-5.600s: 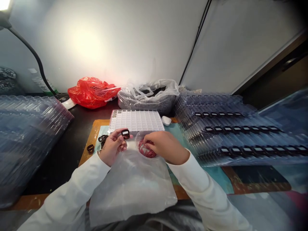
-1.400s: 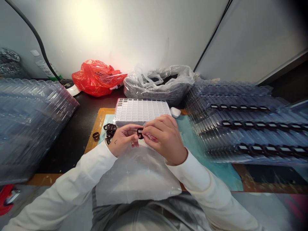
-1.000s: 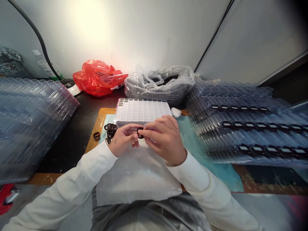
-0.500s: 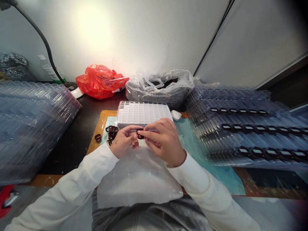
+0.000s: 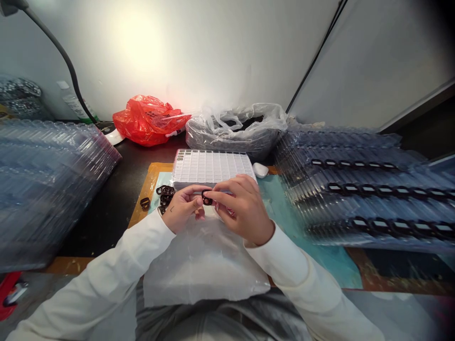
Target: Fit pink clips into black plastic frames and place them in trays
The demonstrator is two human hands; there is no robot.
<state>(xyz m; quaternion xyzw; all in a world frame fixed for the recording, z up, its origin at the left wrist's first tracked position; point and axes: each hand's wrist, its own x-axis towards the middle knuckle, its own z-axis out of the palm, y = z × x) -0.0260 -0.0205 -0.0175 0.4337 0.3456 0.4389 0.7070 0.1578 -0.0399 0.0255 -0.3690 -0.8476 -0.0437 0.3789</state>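
My left hand [image 5: 183,206] pinches a small black oval plastic frame [image 5: 206,201] between thumb and fingers. Against the same frame, from the other side, rest the fingertips of my right hand [image 5: 241,206], its index finger lying on the top edge. Whether a tiny piece sits under those fingertips is hidden. Beside my left hand lies a pile of similar black frames [image 5: 165,192], with one loose black frame [image 5: 145,203] further left. Just beyond both hands stands a white gridded sheet stack [image 5: 216,166], with a few dark pieces at its upper left corner.
Stacked clear plastic trays rise on the left [image 5: 46,189] and right [image 5: 355,208], the right ones holding rows of black frames. A red bag [image 5: 149,121] and a clear bag [image 5: 231,135] stand at the back. A white case [image 5: 260,170] lies near the sheets. Translucent film [image 5: 206,265] covers the front edge.
The black frame has turned slightly between my fingers, showing more of its opening. My right fingertips have shifted a little; both arms stay in place.
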